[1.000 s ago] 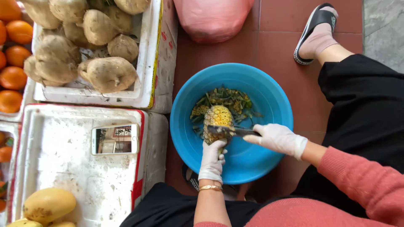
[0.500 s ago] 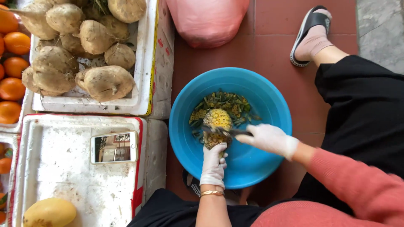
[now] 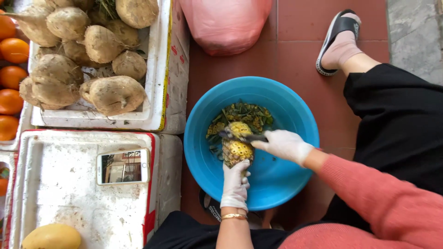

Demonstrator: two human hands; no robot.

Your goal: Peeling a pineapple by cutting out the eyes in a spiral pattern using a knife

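A partly peeled yellow pineapple (image 3: 236,144) is held over a blue plastic basin (image 3: 286,180) on the red tiled floor. My left hand (image 3: 235,184), in a white glove with a gold bracelet at the wrist, grips the pineapple's lower end. In a white glove too, my right hand (image 3: 284,145) holds a dark knife (image 3: 242,136) whose blade lies across the upper part of the fruit. Green and yellow peel scraps (image 3: 244,115) lie in the basin behind the pineapple.
A white foam box (image 3: 157,92) of brown root tubers stands at upper left, with oranges (image 3: 11,69) beside it. A phone (image 3: 123,166) lies on a white foam lid (image 3: 60,198), near a yellow mango (image 3: 51,237). A pink bag (image 3: 226,23) sits beyond the basin.
The knife has moved up the pineapple toward its far end, and my right hand has shifted slightly with it. My left hand keeps its grip on the fruit.
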